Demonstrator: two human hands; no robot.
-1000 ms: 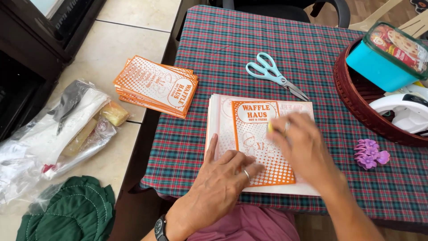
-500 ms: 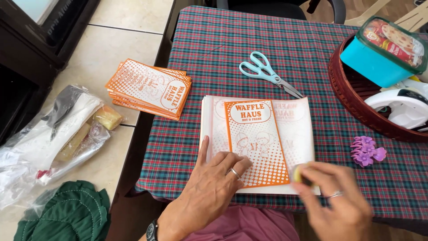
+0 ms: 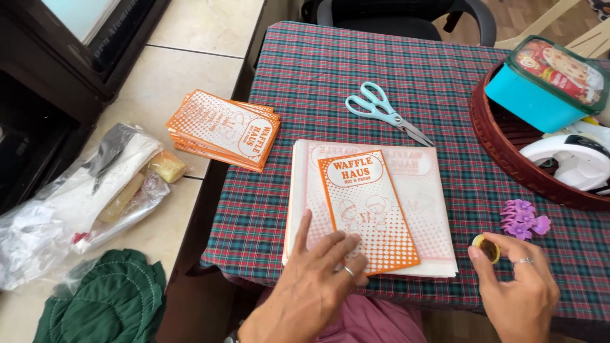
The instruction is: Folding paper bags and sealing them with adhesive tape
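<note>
Right hand (image 3: 513,293) grip: thumb and fingers pinched on a small yellow tape roll (image 3: 486,248), held just off the counter (image 3: 305,76) at 5 o'clock. Left hand (image 3: 318,279) grip: none, palm flat, fingers spread, pressing the lower left corner of the orange printed paper bag (image 3: 368,209). That bag lies skewed on a stack of pale sheets (image 3: 426,190) at centre.

Risks, as I judge them:
- Bag sits tilted on the stack; only one corner is pinned, so a nudge could rotate it further.
- Sheets overhang near the counter edge at 6 o'clock; a drag of the left hand could slide the stack off.
- Tape roll is small and held at the fingertips; easy to drop.

Relative position: bag is at 9 to 10 o'clock from the right hand, apart from it, and touching the left. Scissors (image 3: 387,114) at 12 o'clock, finished bag pile (image 3: 222,130) at 10, purple hair clip (image 3: 522,218) just above the roll.
</note>
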